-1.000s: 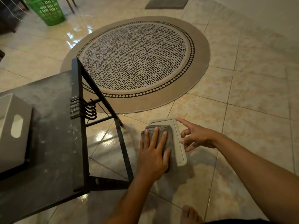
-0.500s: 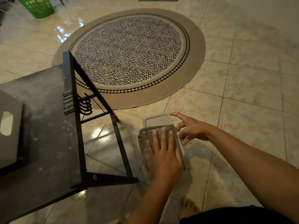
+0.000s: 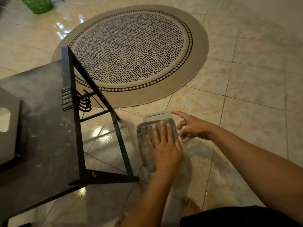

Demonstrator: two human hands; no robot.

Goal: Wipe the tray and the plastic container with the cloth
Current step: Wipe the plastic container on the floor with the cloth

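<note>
Your left hand lies flat, fingers spread, pressing folded grey cloth on pale rectangular plastic tray on tiled floor; right hand, fingers loose & grasping nothing, steadies its edge. Keep even pressure w/ full-length strokes.

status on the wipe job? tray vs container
Done: nothing clearly finished. In hand: the left hand presses the cloth flat over the tray on the floor, only its far end uncovered; the right hand steadies the tray's edge with its fingers. Left: the plastic container sits untouched on the dark table.
</note>
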